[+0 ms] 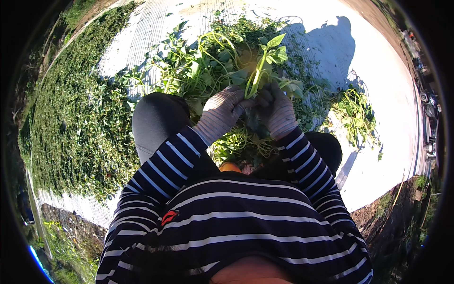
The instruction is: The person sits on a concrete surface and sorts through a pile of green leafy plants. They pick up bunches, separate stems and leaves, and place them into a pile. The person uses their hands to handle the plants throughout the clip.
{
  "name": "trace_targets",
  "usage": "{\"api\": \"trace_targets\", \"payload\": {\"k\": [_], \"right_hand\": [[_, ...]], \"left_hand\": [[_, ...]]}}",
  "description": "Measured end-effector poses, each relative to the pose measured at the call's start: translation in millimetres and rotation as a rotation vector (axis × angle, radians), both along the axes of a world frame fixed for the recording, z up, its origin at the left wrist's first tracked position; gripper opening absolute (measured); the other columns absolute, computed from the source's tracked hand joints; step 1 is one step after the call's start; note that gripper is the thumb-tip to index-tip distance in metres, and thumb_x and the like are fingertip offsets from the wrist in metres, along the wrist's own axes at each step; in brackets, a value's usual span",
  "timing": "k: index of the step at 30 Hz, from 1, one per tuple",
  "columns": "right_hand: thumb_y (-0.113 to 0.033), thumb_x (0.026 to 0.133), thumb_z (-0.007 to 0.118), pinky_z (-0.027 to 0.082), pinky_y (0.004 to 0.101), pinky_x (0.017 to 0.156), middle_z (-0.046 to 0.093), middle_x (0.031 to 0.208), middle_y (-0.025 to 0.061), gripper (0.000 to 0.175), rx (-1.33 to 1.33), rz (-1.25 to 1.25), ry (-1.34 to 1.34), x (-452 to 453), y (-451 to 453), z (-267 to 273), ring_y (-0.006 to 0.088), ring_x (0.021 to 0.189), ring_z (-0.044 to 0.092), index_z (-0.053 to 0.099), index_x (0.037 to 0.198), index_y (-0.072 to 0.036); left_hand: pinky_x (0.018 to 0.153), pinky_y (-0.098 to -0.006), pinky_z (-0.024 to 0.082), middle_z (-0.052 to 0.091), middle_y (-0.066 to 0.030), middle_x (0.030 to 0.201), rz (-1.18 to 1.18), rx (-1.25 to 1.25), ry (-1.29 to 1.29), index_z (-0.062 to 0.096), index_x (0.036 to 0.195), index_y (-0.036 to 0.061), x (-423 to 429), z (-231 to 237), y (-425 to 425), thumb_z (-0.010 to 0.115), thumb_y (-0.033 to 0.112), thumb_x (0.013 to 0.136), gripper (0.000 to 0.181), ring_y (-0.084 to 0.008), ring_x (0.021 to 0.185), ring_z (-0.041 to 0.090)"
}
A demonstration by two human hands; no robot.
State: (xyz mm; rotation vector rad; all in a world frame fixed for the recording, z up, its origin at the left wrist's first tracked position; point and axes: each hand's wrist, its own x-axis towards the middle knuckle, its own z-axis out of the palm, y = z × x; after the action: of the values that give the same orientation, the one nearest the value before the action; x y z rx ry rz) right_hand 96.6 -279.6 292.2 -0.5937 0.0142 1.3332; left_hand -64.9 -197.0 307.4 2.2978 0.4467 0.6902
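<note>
Both hands wear grey striped gloves and meet over a pile of cut leafy vines [198,71]. My left hand [223,110] pinches the lower ends of a few pale green leafy stems [258,76], which stand upright with young leaves at the tip. Close beside it, my right hand [276,108] has its fingers curled in against the same stems; its fingertips are partly in shadow. More tangled vine stems [236,143] lie below the wrists, between my knees.
Chopped greenery [81,117] covers a wide strip at left on a pale ribbed sheet [386,117]. A smaller vine heap [354,113] lies at right. My bent knees [159,117] flank the pile. Something orange [230,167] shows near my lap.
</note>
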Motion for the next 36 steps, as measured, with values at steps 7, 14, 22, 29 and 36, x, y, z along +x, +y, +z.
{"api": "trace_targets", "payload": {"k": [7,14,22,29,36], "right_hand": [[-0.031,0.101,0.054,0.049,0.0333,0.067,0.053,0.072,0.0012,0.024,-0.077,-0.066,-0.187,53,-2,-3,0.0155,0.067,0.052,0.056,0.098,-0.007],[-0.026,0.096,0.062,0.056,0.0357,0.083,0.069,0.101,0.0109,0.031,-0.166,-0.457,-0.656,83,-10,21,0.0228,0.089,0.067,0.061,0.117,-0.002],[-0.01,0.095,0.058,0.052,0.0323,0.086,0.066,0.109,0.0108,0.029,0.099,0.055,-1.346,6,-19,4,0.0228,0.095,0.064,0.057,0.123,0.0],[-0.004,0.083,0.071,0.054,0.0318,0.082,0.067,0.107,0.0104,0.038,-0.07,0.2,-1.171,18,-18,-1,0.0241,0.095,0.065,0.058,0.119,-0.003],[-0.022,0.094,0.062,0.048,0.0303,0.095,0.063,0.117,0.0094,0.044,0.133,0.31,-1.549,4,-23,-1,0.019,0.112,0.057,0.049,0.131,-0.003]], "left_hand": [[0.087,-0.0333,0.055,0.065,-0.0137,0.108,-0.061,0.012,-0.125,0.069,0.11,0.0045,-13,21,-11,0.066,-0.001,0.08,0.031,-0.0305,0.093,0.066],[0.076,-0.0327,0.052,0.064,-0.0111,0.091,-0.001,-0.324,-0.075,0.067,0.106,0.0031,-6,0,-6,0.063,0.017,0.094,0.019,-0.0261,0.083,0.063],[0.075,-0.0209,0.048,0.065,0.0011,0.093,-0.174,-0.953,0.069,0.063,0.113,0.0042,6,-21,-19,0.054,0.022,0.102,0.022,-0.005,0.084,0.057],[0.074,-0.0211,0.049,0.067,0.0012,0.094,-0.07,-1.25,-0.221,0.063,0.111,0.0062,9,-26,-17,0.053,0.029,0.103,0.026,-0.0055,0.081,0.058],[0.078,-0.0246,0.051,0.068,-0.0009,0.092,-0.076,-0.949,0.15,0.063,0.117,0.0037,11,-28,-19,0.053,0.031,0.102,0.032,-0.0093,0.082,0.061]]}}
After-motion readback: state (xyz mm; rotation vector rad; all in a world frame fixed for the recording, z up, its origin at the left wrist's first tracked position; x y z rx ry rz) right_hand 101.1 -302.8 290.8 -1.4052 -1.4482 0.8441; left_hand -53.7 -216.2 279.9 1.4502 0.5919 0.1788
